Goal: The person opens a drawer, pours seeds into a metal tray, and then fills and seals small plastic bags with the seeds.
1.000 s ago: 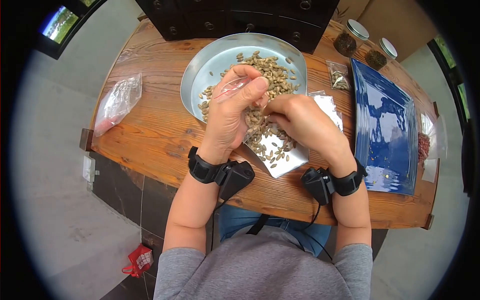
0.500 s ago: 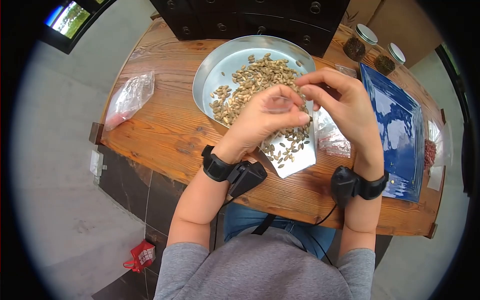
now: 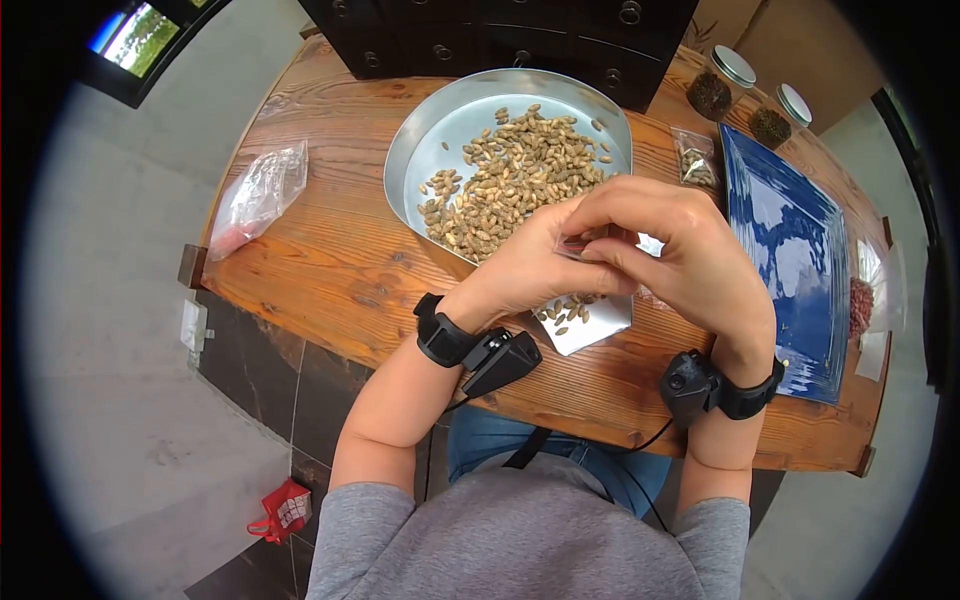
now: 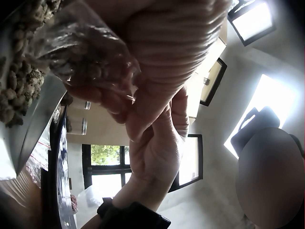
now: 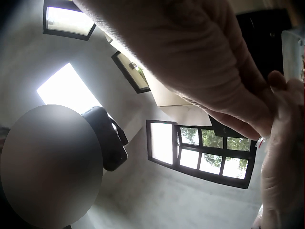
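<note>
My left hand (image 3: 540, 262) grips a small clear plastic bag (image 4: 78, 52) over the near right side of a round metal tray (image 3: 405, 205) of brown, seed-like pieces (image 3: 510, 170). Dark lumps show in or behind the bag in the left wrist view. My right hand (image 3: 690, 250) meets the left one, its thumb and fingertips pinching at the bag's top edge. Below the hands, a white spout-like part (image 3: 590, 335) of the tray carries a few loose pieces. What lies between the fingertips is mostly hidden.
A blue rectangular plate (image 3: 790, 260) lies at the right, near a small filled bag (image 3: 696, 160). Two lidded jars (image 3: 712, 92) stand at the back right. Dark drawers (image 3: 500, 40) are behind the tray; a clear bag (image 3: 262, 195) lies left.
The right hand first moved away to the right of the tray, then came back to the left hand and the bag. The left hand moved slightly right and lower.
</note>
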A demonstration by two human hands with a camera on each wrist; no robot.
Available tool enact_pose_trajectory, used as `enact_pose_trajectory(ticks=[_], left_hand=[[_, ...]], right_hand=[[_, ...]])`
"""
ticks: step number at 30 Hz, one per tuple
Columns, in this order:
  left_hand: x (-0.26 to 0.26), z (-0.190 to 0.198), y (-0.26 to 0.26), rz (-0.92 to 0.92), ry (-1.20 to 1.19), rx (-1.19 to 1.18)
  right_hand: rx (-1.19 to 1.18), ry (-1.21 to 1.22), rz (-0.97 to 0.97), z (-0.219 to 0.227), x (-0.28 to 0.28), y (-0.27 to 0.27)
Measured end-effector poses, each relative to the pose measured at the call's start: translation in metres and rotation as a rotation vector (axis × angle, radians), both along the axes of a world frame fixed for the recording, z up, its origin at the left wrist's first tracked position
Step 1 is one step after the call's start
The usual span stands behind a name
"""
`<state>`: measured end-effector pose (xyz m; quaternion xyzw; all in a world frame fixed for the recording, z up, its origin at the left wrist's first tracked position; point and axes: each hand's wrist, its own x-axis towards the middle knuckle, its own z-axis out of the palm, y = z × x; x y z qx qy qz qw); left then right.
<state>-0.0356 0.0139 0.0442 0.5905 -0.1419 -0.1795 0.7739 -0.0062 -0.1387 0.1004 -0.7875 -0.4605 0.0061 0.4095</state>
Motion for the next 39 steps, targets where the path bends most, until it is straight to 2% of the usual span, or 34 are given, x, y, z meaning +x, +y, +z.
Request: enact_pose_trajectory(ticks=[7,9,16,18,22,26,28,31,32,34,36,38,39], left_hand=[[0.001,0.000,-0.001,0.026,-0.015,-0.012],[0.000,0.002,-0.001,0.021,0.026,-0.105],[0.001,0.000,0.001,0.002,0.035,-0.082],[0.004,-0.006,0.000,0.075,-0.087,-0.085],[0.004,-0.008,-0.003,0.121,-0.047,-0.201],[0.004,-0.009,-0.002,0.129,-0.106,-0.254],[0.004,-0.005,0.001,0.109,-0.102,-0.197],[0.003,0.002,0.005,0.140,-0.149,-0.229],[0.003,0.004,0.006,0.138,-0.162,-0.229],[0.004,0.005,0.008,0.142,-0.070,-0.404],[0.004,0.004,0.009,0.184,-0.084,-0.391],[0.005,0.003,0.010,0.265,0.012,-0.380],[0.006,0.004,0.009,0.279,0.000,-0.409]], right_hand=[[-0.016,0.021,-0.005,0.004,0.000,-0.002],[-0.001,0.055,-0.007,0.005,-0.001,-0.003],[0.056,0.023,-0.055,0.005,-0.001,-0.001],[0.028,-0.087,-0.062,0.007,0.000,-0.002],[0.019,-0.241,-0.058,0.003,-0.007,0.007],[0.016,-0.159,-0.051,0.000,-0.010,0.011],[-0.013,-0.068,-0.112,0.006,-0.009,0.005],[-0.029,0.016,-0.139,0.018,-0.006,-0.007],[-0.027,0.004,-0.139,0.017,-0.003,-0.009],[0.108,-0.079,-0.097,0.013,0.002,-0.013],[0.104,-0.098,-0.095,0.015,0.002,-0.013],[0.094,-0.124,-0.079,0.013,0.003,-0.011],[0.029,-0.068,-0.067,0.017,0.002,-0.013]])
